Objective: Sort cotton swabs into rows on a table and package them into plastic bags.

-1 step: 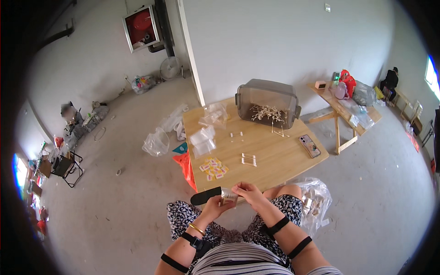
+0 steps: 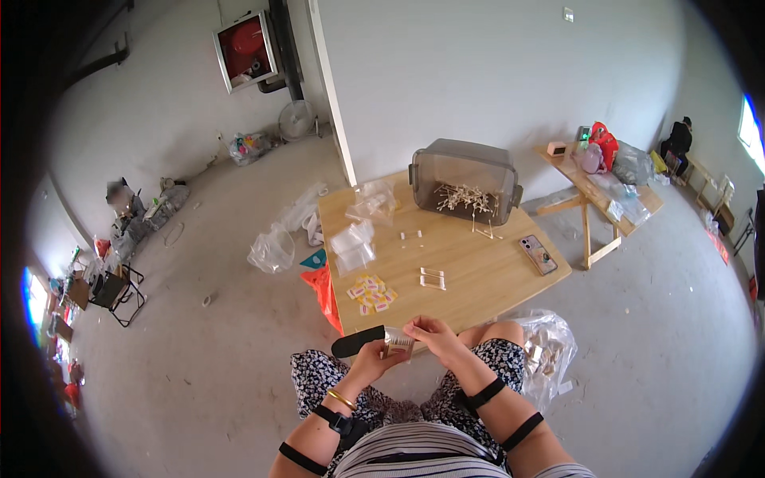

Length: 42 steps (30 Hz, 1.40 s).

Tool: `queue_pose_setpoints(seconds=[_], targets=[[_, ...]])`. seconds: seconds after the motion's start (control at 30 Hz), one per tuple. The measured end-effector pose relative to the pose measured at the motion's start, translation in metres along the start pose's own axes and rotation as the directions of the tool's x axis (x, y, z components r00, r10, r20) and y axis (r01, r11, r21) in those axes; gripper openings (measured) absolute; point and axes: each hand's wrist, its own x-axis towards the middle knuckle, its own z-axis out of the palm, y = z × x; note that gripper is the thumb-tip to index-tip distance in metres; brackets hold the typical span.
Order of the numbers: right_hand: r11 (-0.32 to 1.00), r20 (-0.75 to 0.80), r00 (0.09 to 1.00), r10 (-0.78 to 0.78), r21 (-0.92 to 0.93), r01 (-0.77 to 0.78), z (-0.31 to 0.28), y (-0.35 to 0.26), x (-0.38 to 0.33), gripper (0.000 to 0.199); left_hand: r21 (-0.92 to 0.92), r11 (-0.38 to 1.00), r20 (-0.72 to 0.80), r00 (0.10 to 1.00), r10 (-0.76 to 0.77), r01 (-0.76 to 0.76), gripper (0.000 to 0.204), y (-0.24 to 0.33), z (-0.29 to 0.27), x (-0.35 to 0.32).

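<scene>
A striped top [image 2: 422, 450], floral bottoms [image 2: 500, 366], black arm straps [image 2: 522, 430] and a gold bangle [image 2: 341, 398] are worn

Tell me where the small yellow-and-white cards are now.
In the head view, the cards lie at the near left of the wooden table, between the clear plastic bags and the left hand, left of the loose cotton swabs.

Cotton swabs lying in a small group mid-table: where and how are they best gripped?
Probably pinch the cotton swabs across their middles, from above: they lie flat on the table, roughly side by side, with nothing over them.
</scene>
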Motion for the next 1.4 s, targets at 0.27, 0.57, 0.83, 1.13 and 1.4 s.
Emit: queue_pose_setpoints(seconds=[0.27, 0.57, 0.83, 1.13, 1.4], targets=[[0.978, -0.136, 0.97, -0.202, 0.031, 0.208, 0.009, -0.018, -0.032, 0.019, -0.164, 0.967, -0.041, 0.981, 0.19, -0.194, 0.029, 0.048, -0.009, -0.019], [0.848, -0.03, 0.889, -0.456, -0.317, 0.424, 0.014, -0.037, -0.078, 0.014, -0.359, 0.836, -0.273, 0.903, 0.331, -0.414, 0.024, 0.108, -0.006, -0.043], [0.93, 0.117, 0.926, -0.358, -0.041, 0.365, 0.005, -0.036, -0.09, 0.008, 0.191, 0.724, -0.048, 0.731, 0.681, -0.662, 0.029, 0.164, 0.009, -0.071], [0.812, -0.414, 0.815, -0.407, 0.244, 0.53, -0.106, -0.021, -0.094, 0.014, 0.357, 0.737, -0.197, 0.725, 0.66, -0.574, 0.031, 0.132, 0.001, -0.055], [0.839, -0.999, -0.041, 0.012, -0.012, 0.543, -0.297, 0.035, -0.239, 0.028, 0.379, 0.827, -0.172, 0.847, 0.504, -0.415, 0.031, 0.138, -0.018, -0.067]])
